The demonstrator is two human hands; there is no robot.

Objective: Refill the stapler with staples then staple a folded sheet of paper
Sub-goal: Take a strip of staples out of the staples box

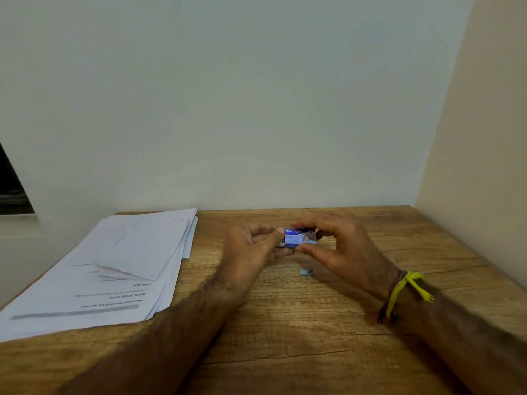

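At the left we see a stack of papers (114, 269) lying on the wooden table (299, 337), a folded sheet (142, 240) on top. Our left hand (251, 249) pinches one end of a small blue staple box (301, 238), held above the table; our right hand (339, 246) pinches the other end between thumb and fingers. A small blue object (306, 272) lies just below.

Yellow and brown threads (397, 292) on right wrist
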